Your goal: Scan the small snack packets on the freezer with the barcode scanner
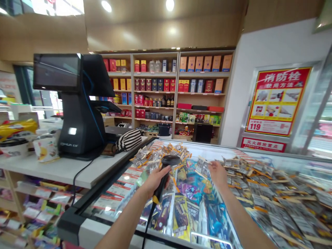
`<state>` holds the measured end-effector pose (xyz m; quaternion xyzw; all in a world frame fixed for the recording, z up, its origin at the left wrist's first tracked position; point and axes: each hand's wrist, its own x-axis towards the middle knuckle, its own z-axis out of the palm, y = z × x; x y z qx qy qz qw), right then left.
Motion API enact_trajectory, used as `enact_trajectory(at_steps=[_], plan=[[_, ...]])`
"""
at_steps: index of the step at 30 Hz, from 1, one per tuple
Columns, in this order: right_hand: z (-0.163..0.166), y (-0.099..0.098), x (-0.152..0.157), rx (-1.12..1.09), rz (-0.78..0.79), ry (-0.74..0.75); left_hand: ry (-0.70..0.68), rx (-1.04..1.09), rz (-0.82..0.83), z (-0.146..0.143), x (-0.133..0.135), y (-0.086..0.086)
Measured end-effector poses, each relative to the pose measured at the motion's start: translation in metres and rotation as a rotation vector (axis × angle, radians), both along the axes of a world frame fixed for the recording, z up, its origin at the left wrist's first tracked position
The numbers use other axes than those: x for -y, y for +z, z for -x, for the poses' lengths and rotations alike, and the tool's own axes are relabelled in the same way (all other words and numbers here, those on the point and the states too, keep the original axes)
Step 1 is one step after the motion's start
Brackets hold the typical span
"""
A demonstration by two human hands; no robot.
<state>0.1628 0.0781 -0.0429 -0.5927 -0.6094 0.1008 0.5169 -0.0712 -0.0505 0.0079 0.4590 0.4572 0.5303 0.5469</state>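
My left hand is wrapped round the handle of a black barcode scanner, its head pointing away from me and its cable hanging down toward the front edge. Between the fingertips of my right hand is a small clear snack packet, held just right of the scanner. Both hands are above the glass top of a chest freezer. A pile of similar packets spreads over the glass to the right. A smaller heap of packets lies beyond the scanner.
On the left a counter carries a black cash register, a striped pouch and paper cups. Colourful packages show through the freezer glass. Shelves of boxes line the back wall, and a red sign hangs at right.
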Motion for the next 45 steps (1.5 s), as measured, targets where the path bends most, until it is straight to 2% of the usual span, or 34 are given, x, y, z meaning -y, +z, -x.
enact_trajectory(at_steps=[5,16,23,33,38,45], plan=[[-0.006,0.0,0.002,-0.046,-0.069,0.018,-0.064,-0.011,0.0,-0.005,0.005,0.005],[-0.029,-0.003,-0.018,-0.139,-0.03,-0.02,-0.328,-0.031,-0.069,-0.007,0.025,0.023],[-0.032,-0.002,-0.016,-0.145,-0.034,0.004,-0.283,-0.046,-0.049,-0.013,0.019,0.017],[-0.04,-0.008,-0.024,-0.153,-0.034,-0.043,-0.261,0.039,-0.001,-0.005,0.017,0.013],[-0.038,-0.009,-0.025,-0.166,-0.046,-0.046,-0.277,0.044,-0.036,-0.008,0.018,0.01],[-0.046,-0.004,-0.024,-0.162,-0.041,-0.064,-0.28,0.08,0.0,-0.013,0.015,0.011]])
